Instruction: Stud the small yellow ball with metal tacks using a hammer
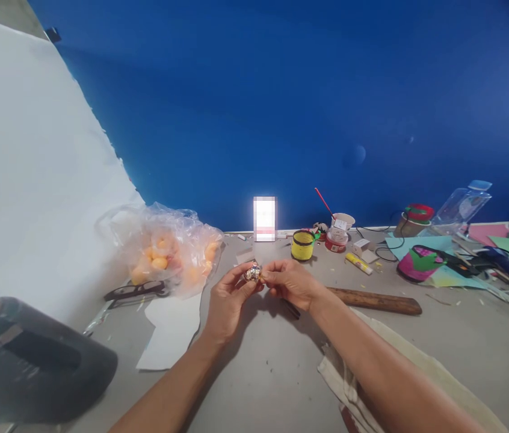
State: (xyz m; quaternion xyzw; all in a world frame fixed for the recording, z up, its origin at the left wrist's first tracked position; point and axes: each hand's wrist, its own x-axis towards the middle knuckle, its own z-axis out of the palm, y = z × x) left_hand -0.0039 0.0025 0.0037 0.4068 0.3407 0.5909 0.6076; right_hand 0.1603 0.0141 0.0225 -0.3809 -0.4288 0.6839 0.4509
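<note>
No text can be read: the label (340, 224) on the white cup (345, 217) is too small, the print on the yellow tube (358, 263) is blurred, the bright card (264, 218) is pixelated, and the shiny ball (252, 273) shows only glints

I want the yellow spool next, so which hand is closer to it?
Right. The right hand is just in front of the yellow spool; the left hand is farther, to its lower left. Both pinch a small shiny ball.
</note>
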